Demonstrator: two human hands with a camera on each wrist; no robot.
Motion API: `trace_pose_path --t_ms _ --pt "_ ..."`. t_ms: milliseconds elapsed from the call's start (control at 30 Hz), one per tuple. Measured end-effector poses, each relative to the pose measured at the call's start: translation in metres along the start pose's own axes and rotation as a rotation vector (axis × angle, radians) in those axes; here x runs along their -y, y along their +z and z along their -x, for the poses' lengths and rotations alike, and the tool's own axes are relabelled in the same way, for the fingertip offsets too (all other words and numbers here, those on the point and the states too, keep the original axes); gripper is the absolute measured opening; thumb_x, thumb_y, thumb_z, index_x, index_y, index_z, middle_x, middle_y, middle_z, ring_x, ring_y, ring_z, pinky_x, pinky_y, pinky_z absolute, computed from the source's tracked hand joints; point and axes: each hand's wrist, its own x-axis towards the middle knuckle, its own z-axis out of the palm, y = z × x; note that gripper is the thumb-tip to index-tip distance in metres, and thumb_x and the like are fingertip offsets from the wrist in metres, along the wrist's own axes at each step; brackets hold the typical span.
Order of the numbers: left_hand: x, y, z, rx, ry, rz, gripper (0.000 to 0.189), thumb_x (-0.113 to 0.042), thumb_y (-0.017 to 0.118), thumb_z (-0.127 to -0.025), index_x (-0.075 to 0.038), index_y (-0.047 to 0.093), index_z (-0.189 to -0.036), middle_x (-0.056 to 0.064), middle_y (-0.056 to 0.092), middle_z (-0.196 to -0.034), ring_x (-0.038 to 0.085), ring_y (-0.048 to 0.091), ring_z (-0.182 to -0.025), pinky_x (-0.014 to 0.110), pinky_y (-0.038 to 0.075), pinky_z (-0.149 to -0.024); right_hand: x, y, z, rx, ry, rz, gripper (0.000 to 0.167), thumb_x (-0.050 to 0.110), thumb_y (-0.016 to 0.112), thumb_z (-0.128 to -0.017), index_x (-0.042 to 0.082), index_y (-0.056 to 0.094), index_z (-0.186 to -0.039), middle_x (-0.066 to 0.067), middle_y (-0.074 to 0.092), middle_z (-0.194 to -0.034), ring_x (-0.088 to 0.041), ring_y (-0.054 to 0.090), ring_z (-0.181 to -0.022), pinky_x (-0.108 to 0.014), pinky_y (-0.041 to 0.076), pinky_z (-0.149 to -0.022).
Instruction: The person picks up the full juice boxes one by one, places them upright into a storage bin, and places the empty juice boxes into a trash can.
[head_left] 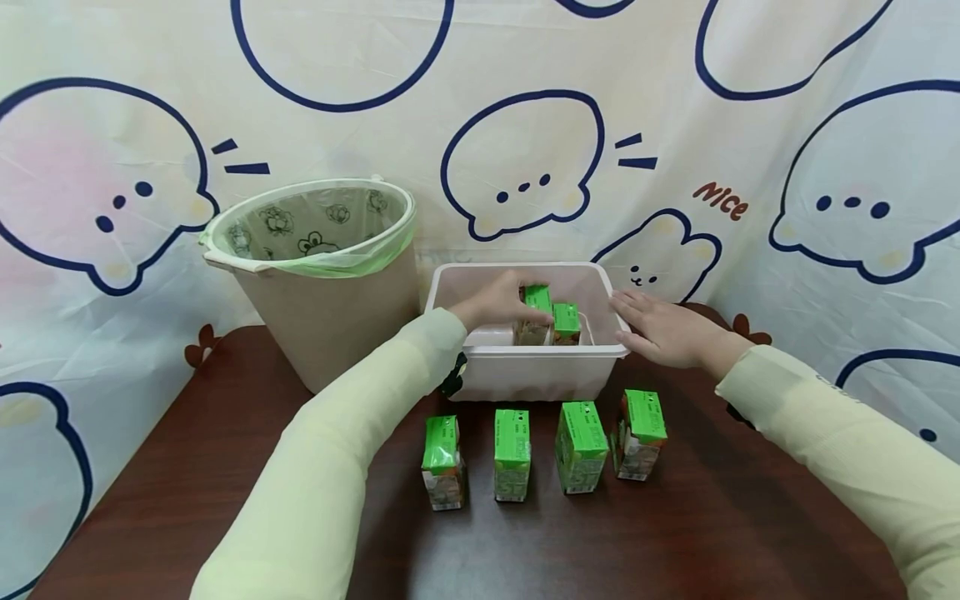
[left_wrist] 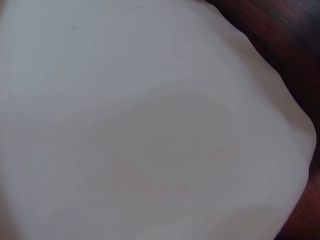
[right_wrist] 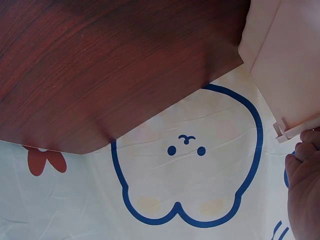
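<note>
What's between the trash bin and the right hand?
The tub, its right rim at the right hand. In it, the left hand holds one green-topped carton beside a second carton. The head view shows this.

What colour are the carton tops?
The carton tops are bright green, clearest in the head view.

We see a dark reddish-brown counter with streaked wood grain and a rounded back corner. Toward its back we find a pale plastic tub, with a tall beige bin just to its left. In front of the tub we count four green-topped cartons standing upright in a row, the rightmost two closest together.
</note>
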Motion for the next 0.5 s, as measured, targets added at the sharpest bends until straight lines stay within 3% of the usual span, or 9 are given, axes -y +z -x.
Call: trace_pose_path --t_ms 167,500 --pt "0.0018 0.0014 -0.0016 0.023 0.011 -0.043 0.047 -0.023 0.081 -0.081 -0.003 0.064 -0.12 0.007 0.06 -0.091 0.019 0.055 -0.074 0.027 0.047 -0.066 -0.0007 -0.0002 -0.0003 -0.001 0.003 -0.001 0.068 0.044 0.04 -0.102 0.0 0.026 -0.152 -0.021 0.023 -0.157 -0.039 0.017 -0.144 -0.056 0.02 -0.112" --pt "0.0044 0.0046 -0.003 0.086 -0.003 -0.129 0.061 -0.026 0.079 -0.084 -0.004 0.056 -0.136 0.004 0.061 -0.097 0.016 0.052 -0.079 0.025 0.042 -0.067 -0.0002 0.0009 -0.0002 0.003 -0.001 -0.006 0.067 0.042 0.042 -0.102 -0.001 0.026 -0.152 -0.022 0.023 -0.156 -0.04 0.019 -0.143 -0.057 0.022 -0.111"
